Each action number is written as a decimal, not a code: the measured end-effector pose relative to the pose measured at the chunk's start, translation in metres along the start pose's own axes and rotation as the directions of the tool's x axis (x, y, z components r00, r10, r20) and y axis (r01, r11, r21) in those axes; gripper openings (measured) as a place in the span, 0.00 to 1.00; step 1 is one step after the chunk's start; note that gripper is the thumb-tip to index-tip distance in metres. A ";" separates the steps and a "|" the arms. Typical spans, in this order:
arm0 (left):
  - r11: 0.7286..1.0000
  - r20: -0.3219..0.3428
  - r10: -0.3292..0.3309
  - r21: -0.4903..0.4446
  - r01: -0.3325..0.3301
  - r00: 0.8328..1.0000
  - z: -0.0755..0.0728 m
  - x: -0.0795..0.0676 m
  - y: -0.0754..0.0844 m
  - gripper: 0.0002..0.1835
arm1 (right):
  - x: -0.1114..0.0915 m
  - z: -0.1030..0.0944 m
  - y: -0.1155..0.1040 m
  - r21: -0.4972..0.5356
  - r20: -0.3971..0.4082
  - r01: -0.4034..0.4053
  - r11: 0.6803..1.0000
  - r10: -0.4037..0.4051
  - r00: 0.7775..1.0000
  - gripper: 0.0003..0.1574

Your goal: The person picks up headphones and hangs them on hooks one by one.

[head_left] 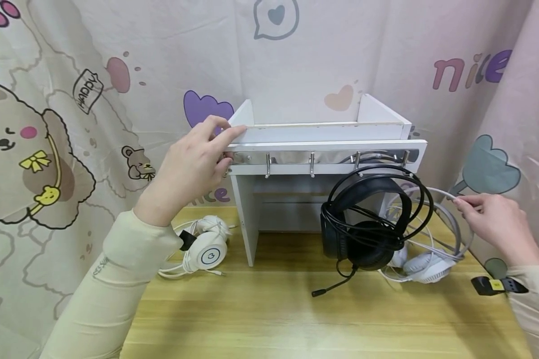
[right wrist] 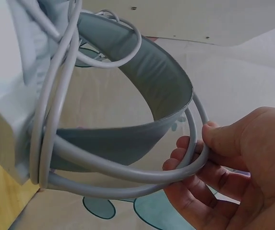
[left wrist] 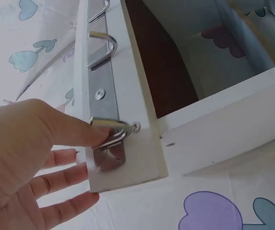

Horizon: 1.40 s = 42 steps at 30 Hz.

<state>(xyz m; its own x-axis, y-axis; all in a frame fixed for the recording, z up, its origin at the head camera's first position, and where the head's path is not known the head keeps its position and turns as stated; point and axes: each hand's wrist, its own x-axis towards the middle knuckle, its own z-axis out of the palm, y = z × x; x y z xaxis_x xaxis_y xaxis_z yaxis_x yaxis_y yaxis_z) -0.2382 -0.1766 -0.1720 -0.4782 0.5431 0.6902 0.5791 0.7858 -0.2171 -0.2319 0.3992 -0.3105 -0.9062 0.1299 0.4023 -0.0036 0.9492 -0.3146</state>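
Note:
With its thumb at the end hook and its fingers around the edge, my left hand (head_left: 192,157) grips the left end of the hook board (left wrist: 139,163) on a white shelf unit (head_left: 244,219). Metal hooks line the board's front. At the right, my right hand (head_left: 498,219) pinches the thin curved headband tubes of white headphones (head_left: 431,271). Their grey padded band (right wrist: 159,79) and looped cable show in the right wrist view. From the right side of the board hangs a black headset (head_left: 373,249) with coiled cable and microphone, overlapping the white headphones.
Another pair of white headphones (head_left: 211,249) lies on the wooden table (head_left: 269,319), left of the shelf unit. A patterned curtain (head_left: 161,60) hangs behind and along both sides.

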 end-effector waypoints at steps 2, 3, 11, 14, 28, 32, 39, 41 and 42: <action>1.000 -0.001 -0.005 -0.006 0.005 1.000 -0.001 0.001 -0.002 0.30 | -0.002 -0.001 0.000 -0.001 -0.006 0.000 1.000 0.000 1.000 0.32; 1.000 -0.002 -0.005 -0.008 0.005 1.000 -0.002 0.001 -0.003 0.30 | -0.003 -0.001 0.000 -0.003 -0.009 0.000 1.000 0.000 1.000 0.32; 0.999 0.009 0.011 -0.041 -0.011 1.000 -0.004 0.007 -0.008 0.26 | -0.011 -0.002 -0.001 -0.006 -0.034 -0.004 1.000 0.004 0.999 0.29; 0.999 -0.011 0.020 -0.026 -0.021 1.000 -0.001 0.007 -0.009 0.25 | -0.012 -0.002 0.000 -0.004 -0.040 0.001 1.000 -0.001 0.999 0.28; 0.999 -0.080 0.026 0.041 -0.023 0.996 0.010 0.004 -0.006 0.23 | -0.017 -0.011 -0.001 -0.017 -0.101 0.033 0.999 -0.035 0.994 0.29; 0.999 -0.079 0.019 0.045 -0.016 0.997 0.010 0.004 -0.004 0.23 | -0.020 -0.017 -0.002 -0.023 -0.139 0.026 0.999 -0.030 0.990 0.27; 0.998 -0.098 0.040 0.060 -0.034 0.994 0.009 0.005 -0.004 0.23 | -0.023 -0.023 -0.002 0.072 -0.218 0.048 0.996 -0.031 0.976 0.21; 0.997 -0.099 0.045 0.064 -0.039 0.994 0.009 0.006 -0.004 0.23 | -0.024 -0.024 -0.002 0.124 -0.231 0.063 0.990 -0.033 0.973 0.20; 0.997 -0.098 0.045 0.065 -0.039 0.994 0.009 0.006 -0.004 0.23 | -0.025 -0.024 -0.001 0.149 -0.243 0.075 0.986 -0.037 0.969 0.18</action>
<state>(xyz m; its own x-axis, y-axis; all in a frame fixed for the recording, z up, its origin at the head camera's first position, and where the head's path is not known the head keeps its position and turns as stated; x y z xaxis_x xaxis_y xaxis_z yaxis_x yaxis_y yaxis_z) -0.2492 -0.1736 -0.1736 -0.3844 0.5466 0.7439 0.5533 0.7815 -0.2883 -0.1993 0.4015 -0.2992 -0.7758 0.1606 0.6102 -0.1341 0.9031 -0.4081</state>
